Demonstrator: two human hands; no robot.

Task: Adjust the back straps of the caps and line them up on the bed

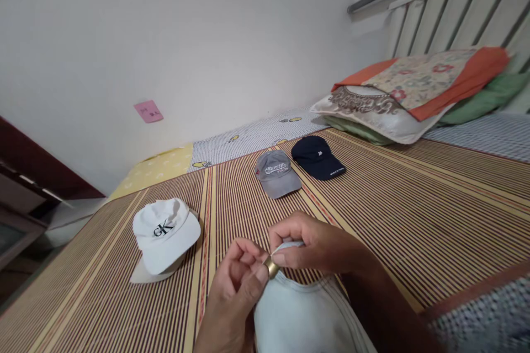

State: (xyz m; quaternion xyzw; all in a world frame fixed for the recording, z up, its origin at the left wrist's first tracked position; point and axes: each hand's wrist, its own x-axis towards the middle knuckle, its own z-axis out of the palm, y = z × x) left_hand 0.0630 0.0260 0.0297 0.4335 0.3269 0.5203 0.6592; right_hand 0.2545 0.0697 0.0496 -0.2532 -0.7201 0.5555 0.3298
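Over the bed's (pixel 236 204) near edge, the left hand (pixel 232 300) pinches the pale cap's (pixel 306 314) buckle (pixel 271 266) and the right hand (pixel 318 245) its strap (pixel 290 245), the adjustment apparently unfinished (how far it is threaded, I cannot tell).

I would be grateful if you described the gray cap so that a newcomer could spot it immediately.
On the bed's striped mat, beyond the two hands, two caps lie close together. The gray cap is the left one in the picture, with pale script lettering across its front. Its color sets it apart from the dark navy cap beside it and the white cap marked CK.
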